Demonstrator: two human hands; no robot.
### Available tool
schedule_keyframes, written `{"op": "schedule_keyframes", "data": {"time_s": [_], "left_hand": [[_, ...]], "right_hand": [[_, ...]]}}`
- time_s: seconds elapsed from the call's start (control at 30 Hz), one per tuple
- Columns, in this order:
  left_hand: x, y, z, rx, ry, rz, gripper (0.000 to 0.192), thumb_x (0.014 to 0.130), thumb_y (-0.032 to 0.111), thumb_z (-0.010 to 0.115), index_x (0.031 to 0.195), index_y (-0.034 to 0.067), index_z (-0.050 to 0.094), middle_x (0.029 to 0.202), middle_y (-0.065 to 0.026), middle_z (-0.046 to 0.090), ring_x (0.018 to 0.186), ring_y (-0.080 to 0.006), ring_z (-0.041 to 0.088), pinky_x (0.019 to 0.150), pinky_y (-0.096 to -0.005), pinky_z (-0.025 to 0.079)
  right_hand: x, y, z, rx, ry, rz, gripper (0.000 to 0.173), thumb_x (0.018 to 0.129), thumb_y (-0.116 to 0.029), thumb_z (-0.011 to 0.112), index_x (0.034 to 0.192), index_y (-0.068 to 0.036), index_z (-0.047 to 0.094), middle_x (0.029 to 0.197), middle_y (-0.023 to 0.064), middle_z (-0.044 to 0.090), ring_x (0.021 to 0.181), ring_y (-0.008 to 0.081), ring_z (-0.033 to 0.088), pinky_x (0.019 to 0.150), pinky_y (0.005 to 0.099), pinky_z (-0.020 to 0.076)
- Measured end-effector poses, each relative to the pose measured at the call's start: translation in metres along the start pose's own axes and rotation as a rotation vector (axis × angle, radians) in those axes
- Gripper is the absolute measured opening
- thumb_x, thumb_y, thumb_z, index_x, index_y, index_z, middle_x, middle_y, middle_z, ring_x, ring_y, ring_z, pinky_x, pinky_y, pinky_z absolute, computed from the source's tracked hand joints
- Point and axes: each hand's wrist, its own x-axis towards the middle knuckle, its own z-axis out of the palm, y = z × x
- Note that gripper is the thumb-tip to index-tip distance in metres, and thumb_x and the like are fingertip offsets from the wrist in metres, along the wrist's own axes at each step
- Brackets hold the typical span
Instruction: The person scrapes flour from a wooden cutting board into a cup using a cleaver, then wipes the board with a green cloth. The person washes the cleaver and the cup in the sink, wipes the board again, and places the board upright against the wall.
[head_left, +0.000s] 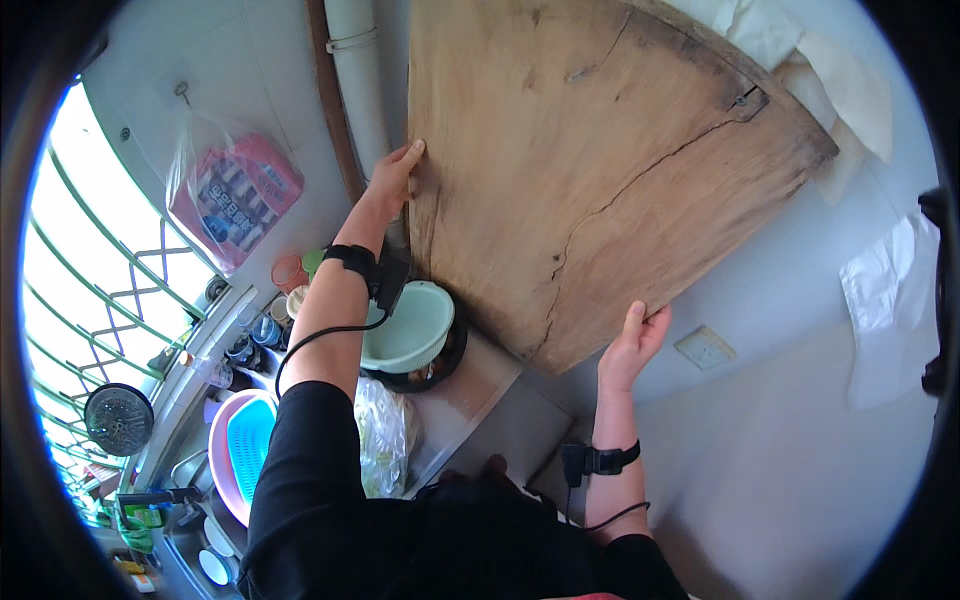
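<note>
A large wooden board (517, 150) fills the upper middle of the head view, its face worn and stained. One long crack runs across it, and a small metal fastener (741, 100) sits near the upper right corner. My left hand (394, 176) grips the board's left edge, with the thumb on the face. Lower down, my right hand (634, 346) pinches the lower right edge between thumb and fingers. The fingers behind the board are partly hidden.
Below the board, a pale green plastic basket (409, 330) rests on a dark round pan (450, 352) on the counter (480, 379). A plastic bag (386, 435) lies nearby. At left are nested basins (225, 442), a sink (187, 547) and a barred window (97, 247). A pipe (356, 82) runs behind.
</note>
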Motion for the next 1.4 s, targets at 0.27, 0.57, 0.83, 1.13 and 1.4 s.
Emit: {"op": "schedule_keyframes", "data": {"time_s": [0.27,0.57,0.83,1.13,1.4], "left_hand": [[0.026,-0.006,-0.03,-0.09,-0.018,-0.019,0.084,0.085,0.055,0.062,0.144,0.003,0.033,0.153,-0.0152,0.022,0.143,-0.0335,0.012,0.103,-0.0672,0.019],[0.019,0.012,-0.018,0.049,0.082,-0.017,0.084,0.088,0.052,0.059,0.148,0.006,0.023,0.152,-0.0134,0.026,0.14,-0.0312,0.022,0.107,-0.056,0.025],[-0.014,0.011,-0.003,0.059,0.007,0.054,0.077,0.091,0.034,0.061,0.15,0.008,0.018,0.153,-0.0147,0.021,0.142,-0.0312,0.02,0.106,-0.051,0.033],[-0.131,0.017,-0.026,0.149,0.087,0.127,0.045,0.09,0.025,0.062,0.13,0.006,0.055,0.125,-0.0112,0.056,0.121,-0.0226,0.048,0.094,-0.039,0.045],[-0.266,0.009,-0.106,0.353,0.349,0.397,0.036,0.091,0.025,0.063,0.124,0.01,0.061,0.112,-0.0085,0.065,0.107,-0.0174,0.058,0.093,-0.0301,0.045]], "right_hand": [[0.014,0.012,0.036,0.006,-0.054,0.039,0.038,0.097,-0.015,0.053,0.127,0.003,0.04,0.121,0.0096,0.052,0.108,0.0147,0.049,0.097,0.0291,0.0365],[0.034,0.039,0.052,0.031,-0.022,0.049,0.038,0.097,-0.017,0.052,0.128,0.003,0.04,0.123,0.0093,0.05,0.109,0.0149,0.048,0.099,0.03,0.0355],[0.05,0.056,0.058,-0.033,-0.103,0.03,0.038,0.098,-0.019,0.052,0.126,0.003,0.04,0.122,0.011,0.05,0.109,0.0171,0.049,0.097,0.0317,0.0373],[0.049,0.051,0.045,-0.161,-0.059,-0.095,0.035,0.095,-0.011,0.053,0.125,0.002,0.042,0.121,0.0118,0.049,0.11,0.0207,0.047,0.097,0.0335,0.0376],[-0.046,-0.027,0.099,-0.007,-0.305,0.025,0.029,0.091,-0.002,0.051,0.12,0.0,0.047,0.119,0.0148,0.053,0.106,0.0217,0.052,0.094,0.0322,0.0425]]}}
